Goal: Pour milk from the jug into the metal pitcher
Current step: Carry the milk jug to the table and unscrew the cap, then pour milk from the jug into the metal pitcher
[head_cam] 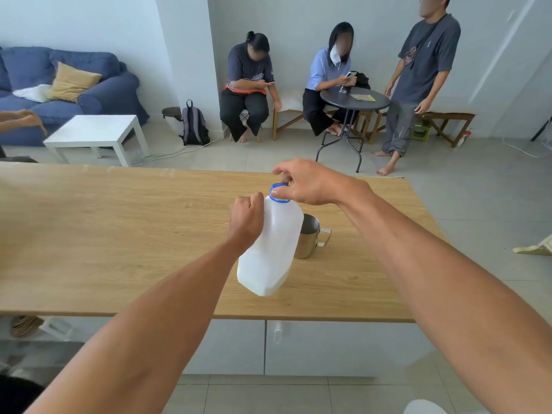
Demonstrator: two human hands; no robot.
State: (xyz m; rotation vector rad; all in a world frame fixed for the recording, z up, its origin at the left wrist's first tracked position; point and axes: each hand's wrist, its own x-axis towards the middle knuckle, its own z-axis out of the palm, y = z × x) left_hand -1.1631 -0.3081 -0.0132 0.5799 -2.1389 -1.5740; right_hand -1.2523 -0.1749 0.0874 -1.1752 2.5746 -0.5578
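Observation:
A white plastic milk jug [273, 249] is held tilted above the wooden table [119, 234], its base off the surface. My left hand [246, 218] is closed around the jug's handle on its left side. My right hand [304, 182] pinches the blue cap [277, 192] on the jug's neck with thumb and fingers. The metal pitcher [310, 236] stands upright on the table just right of and behind the jug, its handle pointing right; the jug hides its left part.
The table's near edge runs just below the jug, with white cabinets underneath. Beyond the table sit two people on chairs and one stands beside a small round black table [354, 100]. A blue sofa [74, 85] and white coffee table [95, 132] are at far left.

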